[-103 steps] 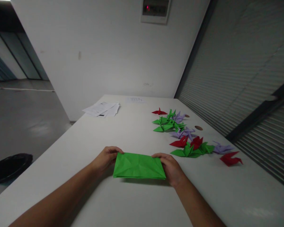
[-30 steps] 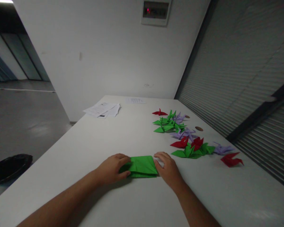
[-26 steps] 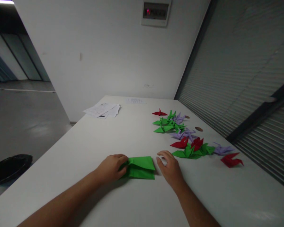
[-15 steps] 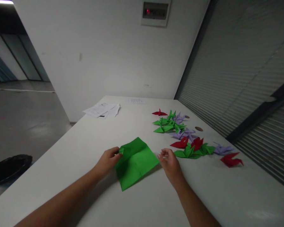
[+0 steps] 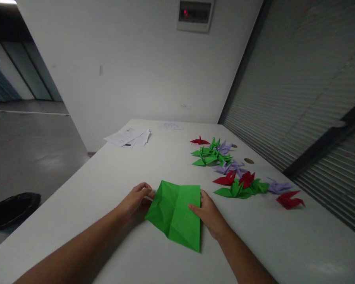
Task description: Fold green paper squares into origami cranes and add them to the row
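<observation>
A square sheet of green paper (image 5: pixel 182 211) with crossing creases is held tilted just above the white table. My right hand (image 5: pixel 208 213) pinches its right edge, thumb on the front face and fingers behind. At the left edge is my left hand (image 5: pixel 137 201), its fingers loosely bent and apart; the tips come close to the paper, and I cannot tell whether they touch it. Folded paper cranes lie to the right of my right hand, among them a green one (image 5: pixel 235 190), a red one (image 5: pixel 290 200) and a lilac one (image 5: pixel 279 186).
More cranes in green, red and lilac (image 5: pixel 225 148) spread toward the far right of the table (image 5: pixel 112 173). Printed sheets (image 5: pixel 127 137) lie at the far left. A black-lined bin (image 5: pixel 13 211) stands on the floor at left. Window blinds (image 5: pixel 298 98) line the right side.
The green paper has turned and now shows its creased face. My right hand has taken hold of its right edge, while my left hand has let go of the left side.
</observation>
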{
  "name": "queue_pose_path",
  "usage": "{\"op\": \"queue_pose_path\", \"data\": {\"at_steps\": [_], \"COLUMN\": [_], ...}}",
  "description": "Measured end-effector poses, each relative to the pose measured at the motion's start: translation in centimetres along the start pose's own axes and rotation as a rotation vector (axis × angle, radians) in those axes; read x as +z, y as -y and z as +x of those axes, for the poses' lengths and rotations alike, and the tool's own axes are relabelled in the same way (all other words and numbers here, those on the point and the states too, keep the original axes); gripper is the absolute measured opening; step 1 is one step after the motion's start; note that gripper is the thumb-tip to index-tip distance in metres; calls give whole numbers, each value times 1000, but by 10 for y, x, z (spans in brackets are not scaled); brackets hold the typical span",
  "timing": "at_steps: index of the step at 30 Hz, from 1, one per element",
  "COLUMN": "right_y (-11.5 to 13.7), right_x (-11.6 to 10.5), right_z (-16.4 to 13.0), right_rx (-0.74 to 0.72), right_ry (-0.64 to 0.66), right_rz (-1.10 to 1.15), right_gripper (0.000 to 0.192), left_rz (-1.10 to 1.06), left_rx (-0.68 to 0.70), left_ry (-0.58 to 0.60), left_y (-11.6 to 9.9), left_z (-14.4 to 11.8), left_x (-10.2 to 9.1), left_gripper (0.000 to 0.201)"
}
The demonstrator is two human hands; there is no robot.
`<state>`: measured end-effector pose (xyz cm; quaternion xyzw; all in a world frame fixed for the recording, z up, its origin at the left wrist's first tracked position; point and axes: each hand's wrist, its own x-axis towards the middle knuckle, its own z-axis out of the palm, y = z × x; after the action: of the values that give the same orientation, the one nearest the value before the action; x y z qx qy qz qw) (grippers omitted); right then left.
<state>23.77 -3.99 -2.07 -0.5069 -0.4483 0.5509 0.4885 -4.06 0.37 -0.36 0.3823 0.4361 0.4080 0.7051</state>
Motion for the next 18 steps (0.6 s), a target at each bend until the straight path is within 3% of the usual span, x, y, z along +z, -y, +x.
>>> {"op": "queue_pose_path", "data": {"at_steps": [6,14,18], "right_y": [-2,-16,-15], "right_x": [1,-16,-17], "right_z": [2,12,13], "right_rx": [-49,-84,-109], "right_ry": [48,-60,-131], "right_rz": [-66,-404,-554], "right_gripper": [56,59,61], "left_rz": [361,781,875], "left_rx": [87,304,291], "left_ry": [-35,-96,-66], "left_y": [14,12,8], "left_z": [12,12,13], "left_x": [-5,-18,-22], "left_gripper": [59,43,44]}}
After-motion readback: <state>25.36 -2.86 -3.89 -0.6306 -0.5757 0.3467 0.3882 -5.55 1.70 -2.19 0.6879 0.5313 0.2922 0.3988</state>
